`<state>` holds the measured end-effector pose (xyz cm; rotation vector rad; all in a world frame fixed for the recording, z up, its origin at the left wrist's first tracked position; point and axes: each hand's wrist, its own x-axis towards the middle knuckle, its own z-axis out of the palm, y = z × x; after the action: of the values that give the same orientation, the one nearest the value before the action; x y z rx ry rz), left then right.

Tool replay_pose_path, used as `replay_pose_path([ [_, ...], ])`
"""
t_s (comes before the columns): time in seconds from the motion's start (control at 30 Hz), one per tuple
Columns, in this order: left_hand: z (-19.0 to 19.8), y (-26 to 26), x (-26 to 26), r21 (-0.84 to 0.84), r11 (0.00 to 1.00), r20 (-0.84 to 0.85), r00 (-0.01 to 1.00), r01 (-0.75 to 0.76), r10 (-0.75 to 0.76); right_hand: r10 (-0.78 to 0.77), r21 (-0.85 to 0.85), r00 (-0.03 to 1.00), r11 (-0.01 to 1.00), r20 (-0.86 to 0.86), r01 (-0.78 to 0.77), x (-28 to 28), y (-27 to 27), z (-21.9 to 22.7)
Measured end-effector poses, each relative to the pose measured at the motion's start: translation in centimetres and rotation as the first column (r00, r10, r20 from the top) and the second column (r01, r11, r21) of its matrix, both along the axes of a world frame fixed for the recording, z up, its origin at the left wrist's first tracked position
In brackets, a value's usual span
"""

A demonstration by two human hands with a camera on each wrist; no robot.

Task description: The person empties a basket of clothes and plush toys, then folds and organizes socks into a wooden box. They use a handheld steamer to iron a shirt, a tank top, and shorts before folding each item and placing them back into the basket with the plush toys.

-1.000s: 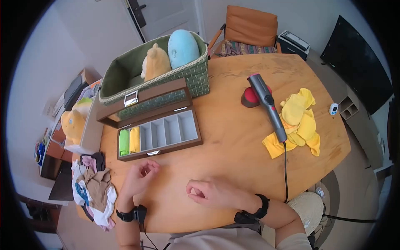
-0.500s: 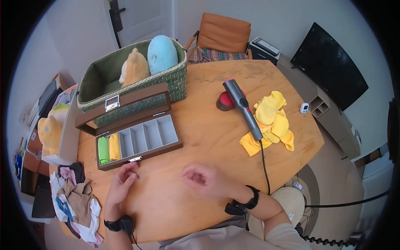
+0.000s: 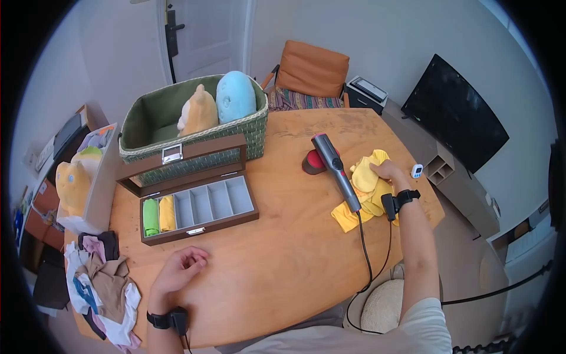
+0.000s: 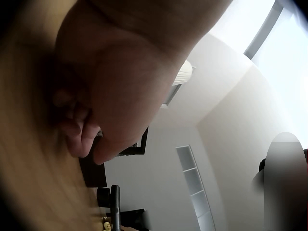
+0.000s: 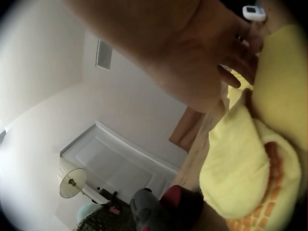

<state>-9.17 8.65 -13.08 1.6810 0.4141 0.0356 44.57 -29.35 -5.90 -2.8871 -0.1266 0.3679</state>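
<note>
The right hand (image 3: 390, 172) is at the pile of yellow cloths (image 3: 365, 178); in the right wrist view its spread, slightly bent fingers (image 5: 240, 67) hang over the yellow cloth (image 5: 236, 163), with no clear grip visible. Near the table's front edge, the left hand (image 3: 180, 270) rests loosely curled and holds nothing, also seen in the left wrist view (image 4: 127, 86). Behind it stands a brown box (image 3: 227, 217) with its windowed lid raised; a green roll (image 3: 151, 217) and a yellow roll (image 3: 167, 213) fill its two leftmost compartments.
A grey corded device (image 3: 336, 172) leans on a red and black round object (image 3: 312, 163), left of the yellow pile. Behind the box is a green basket (image 3: 254, 133) with plush toys. Mixed clothes (image 3: 109, 280) lie left. A small white device (image 3: 417, 171) sits right.
The right hand has moved from the table's front middle, rightward and away from the body, to the yellow cloths. The left hand stays near the front edge. The head view has shifted.
</note>
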Motion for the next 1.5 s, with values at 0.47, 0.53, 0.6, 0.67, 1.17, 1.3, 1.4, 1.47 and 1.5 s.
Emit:
replay_pose_path([
  [0.47,-0.3,0.0,0.0,-0.006,1.0,0.027,0.999,-0.019,0.019,0.184,0.233,0.981,0.954,0.052,-0.191,1.6,0.0,-4.3],
  [0.53,-0.4,0.0,0.1,0.0,1.0,0.038,0.999,-0.018,0.018,0.126,0.564,0.991,0.815,0.05,-0.133,3.1,-0.2,-5.2],
  [0.6,-0.6,0.1,0.1,0.002,1.0,0.045,0.999,-0.016,0.016,0.22,0.742,0.975,0.65,0.025,-0.165,1.1,0.2,-2.0],
  [0.67,-0.9,0.2,0.1,0.015,1.0,0.037,0.999,-0.011,0.01,0.313,0.877,0.95,0.451,0.022,-0.169,-0.1,0.4,1.0],
  [1.17,-0.2,-0.1,0.0,0.043,0.999,0.039,0.999,0.007,-0.009,0.451,0.127,0.892,0.887,-0.023,-0.445,-3.0,3.0,-0.4],
  [1.3,-0.5,0.1,0.0,0.022,1.0,0.029,1.0,0.012,-0.012,0.547,-0.026,0.831,0.836,0.104,-0.548,-3.9,3.8,-1.3],
  [1.4,-0.8,0.2,0.0,0.014,1.0,0.039,0.999,0.012,-0.012,0.416,-0.061,0.885,0.909,0.209,-0.413,-3.2,4.5,-1.7],
  [1.47,-0.8,0.2,0.0,-0.001,1.0,0.043,0.999,0.008,-0.008,0.377,0.183,0.877,0.879,0.299,-0.44,-0.1,3.0,-3.0],
  [1.5,-0.8,0.1,0.0,-0.003,1.0,0.043,0.999,0.007,-0.007,0.316,0.411,0.874,0.788,0.369,-0.458,1.0,2.4,-3.4],
])
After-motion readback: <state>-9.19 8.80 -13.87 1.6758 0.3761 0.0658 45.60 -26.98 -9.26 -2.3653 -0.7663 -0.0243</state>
